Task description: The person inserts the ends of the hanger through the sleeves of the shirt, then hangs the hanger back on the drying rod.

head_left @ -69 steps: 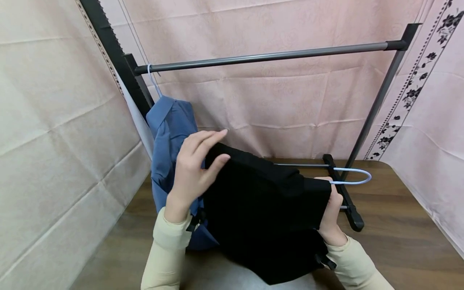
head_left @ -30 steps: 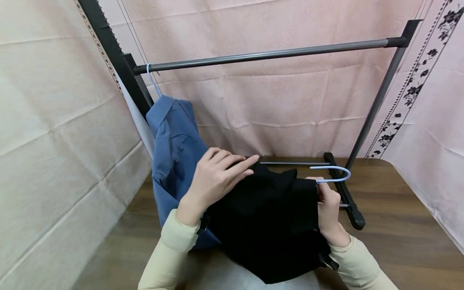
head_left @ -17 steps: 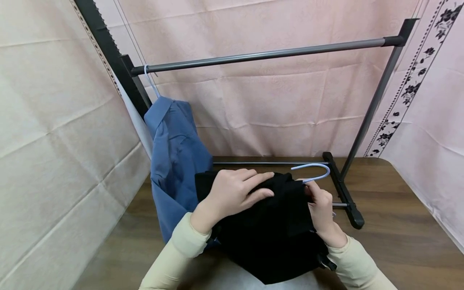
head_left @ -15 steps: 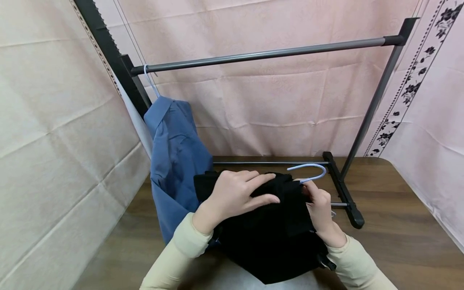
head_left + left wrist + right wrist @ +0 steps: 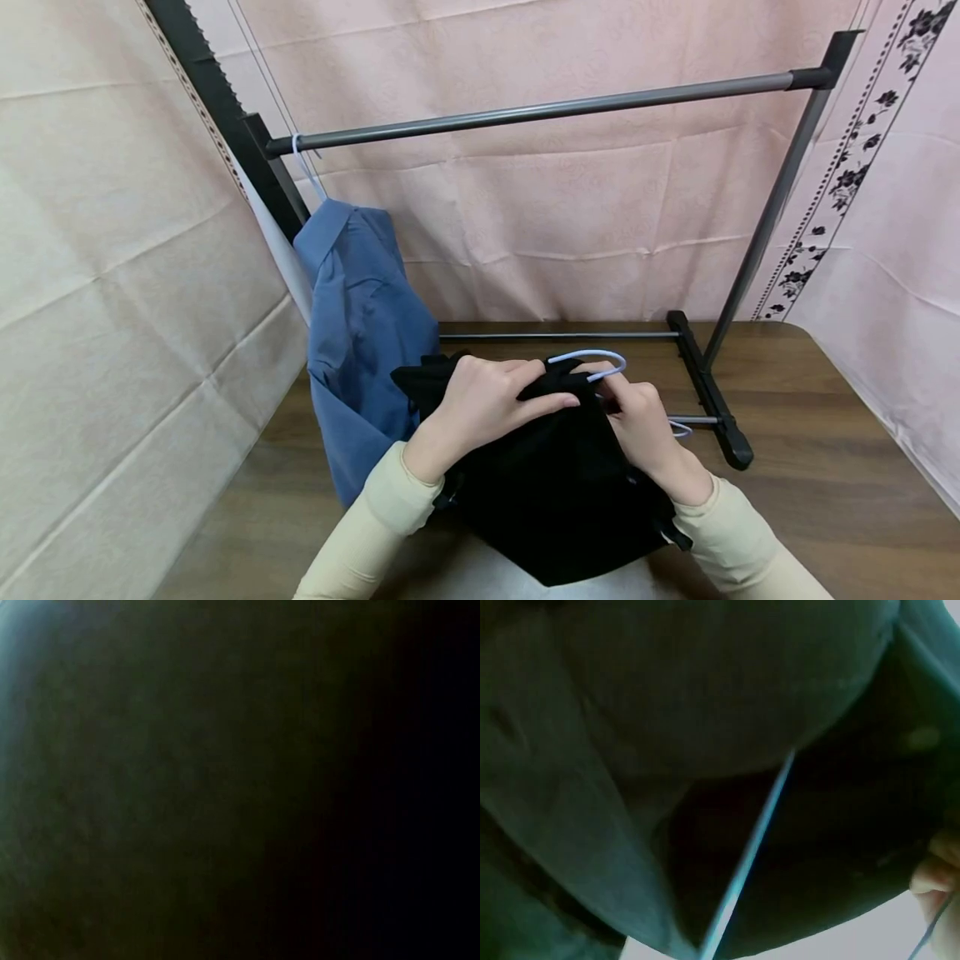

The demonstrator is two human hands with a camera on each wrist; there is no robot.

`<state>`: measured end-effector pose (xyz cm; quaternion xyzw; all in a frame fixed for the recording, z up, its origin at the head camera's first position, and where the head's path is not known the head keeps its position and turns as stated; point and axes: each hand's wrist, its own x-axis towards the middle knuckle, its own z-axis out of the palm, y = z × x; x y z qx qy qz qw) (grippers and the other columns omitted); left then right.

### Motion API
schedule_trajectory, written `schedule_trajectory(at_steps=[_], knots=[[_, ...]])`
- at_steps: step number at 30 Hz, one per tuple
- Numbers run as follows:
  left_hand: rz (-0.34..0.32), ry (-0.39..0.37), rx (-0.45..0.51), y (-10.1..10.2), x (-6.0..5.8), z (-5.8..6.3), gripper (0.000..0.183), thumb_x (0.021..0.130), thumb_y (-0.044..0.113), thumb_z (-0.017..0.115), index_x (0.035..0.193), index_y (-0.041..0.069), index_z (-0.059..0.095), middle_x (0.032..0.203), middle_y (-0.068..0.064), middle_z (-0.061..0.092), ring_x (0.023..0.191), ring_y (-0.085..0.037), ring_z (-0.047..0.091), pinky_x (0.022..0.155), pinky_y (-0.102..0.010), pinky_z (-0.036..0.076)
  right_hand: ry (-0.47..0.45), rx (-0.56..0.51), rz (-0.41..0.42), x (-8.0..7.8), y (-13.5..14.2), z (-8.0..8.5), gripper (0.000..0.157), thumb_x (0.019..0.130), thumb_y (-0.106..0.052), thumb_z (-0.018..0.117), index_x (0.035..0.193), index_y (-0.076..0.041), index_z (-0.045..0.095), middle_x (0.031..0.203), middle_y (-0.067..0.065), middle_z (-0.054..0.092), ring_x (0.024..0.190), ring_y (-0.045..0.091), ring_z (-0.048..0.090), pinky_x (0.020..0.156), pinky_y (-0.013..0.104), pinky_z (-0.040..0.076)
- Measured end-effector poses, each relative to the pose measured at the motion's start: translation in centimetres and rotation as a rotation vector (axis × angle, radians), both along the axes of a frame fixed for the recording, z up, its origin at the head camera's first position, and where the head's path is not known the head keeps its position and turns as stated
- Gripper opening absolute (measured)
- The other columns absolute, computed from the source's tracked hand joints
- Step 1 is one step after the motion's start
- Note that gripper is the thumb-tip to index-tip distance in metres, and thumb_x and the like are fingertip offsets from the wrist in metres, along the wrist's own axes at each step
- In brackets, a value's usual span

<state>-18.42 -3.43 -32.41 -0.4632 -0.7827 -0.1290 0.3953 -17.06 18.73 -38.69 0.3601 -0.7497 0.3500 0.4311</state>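
Note:
A black garment sags in folds between both hands in the head view. A light-blue hanger pokes its hook out of the garment's top, and its bar crosses the dark opening in the right wrist view. My right hand holds the hanger just below the hook, fingertips partly hidden by cloth. From the left, my left hand grips bunched cloth at the top edge, thumb in front and fingers over it, close to the hook. Dark, blurred cloth fills the left wrist view.
A blue shirt hangs by a hanger at the left end of the rack's rail. The rack's black foot stands on the wooden table at right. Pale curtains enclose the back and sides.
My left hand has come down and right, gathering the garment's top edge. The right hand has moved left with the hanger, bringing its hook close to the left fingers.

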Motion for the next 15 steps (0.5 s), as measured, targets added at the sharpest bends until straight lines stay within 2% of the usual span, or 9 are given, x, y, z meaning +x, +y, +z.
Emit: schedule_trajectory(at_steps=[4,8,11,15], knots=[[-0.013,-0.027,0.046,-0.6,-0.3,-0.1,0.05,0.091,0.055,0.069,0.067,0.02,0.042,0.053,0.011,0.029,0.042,0.0,0.025,0.042,-0.019,0.017,-0.037,0.08,-0.018,-0.1,0.6,1.2,0.041,0.104,-0.046,0.052,0.115,-0.01,0.066,0.06,-0.013,0.048,0.05,-0.004,0.036,0.046,0.018,0.035],[-0.039,-0.06,0.127,-1.3,-0.5,0.0,0.044,0.095,0.052,0.066,0.07,0.019,0.05,0.056,0.011,0.038,0.046,0.0,0.036,0.044,-0.019,0.022,-0.06,0.125,-0.058,-0.1,1.9,2.3,0.045,0.101,-0.052,0.055,0.119,-0.012,0.065,0.064,-0.013,0.047,0.052,-0.004,0.036,0.047,0.017,0.033],[-0.061,-0.079,0.178,-1.8,-0.6,0.2,0.044,0.097,0.052,0.062,0.071,0.018,0.052,0.056,0.01,0.04,0.047,0.0,0.038,0.044,-0.018,0.023,-0.095,0.092,-0.048,-0.2,3.4,3.1,0.054,0.095,-0.057,0.061,0.121,-0.01,0.066,0.067,-0.012,0.052,0.054,-0.002,0.041,0.05,0.017,0.036],[-0.075,-0.067,0.22,-2.2,-0.8,0.4,0.047,0.098,0.053,0.06,0.069,0.017,0.049,0.055,0.009,0.035,0.045,-0.001,0.032,0.043,-0.019,0.021,-0.121,-0.011,-0.012,-0.4,5.5,4.0,0.057,0.091,-0.055,0.069,0.118,-0.004,0.068,0.07,-0.009,0.056,0.058,0.0,0.046,0.053,0.017,0.038]])
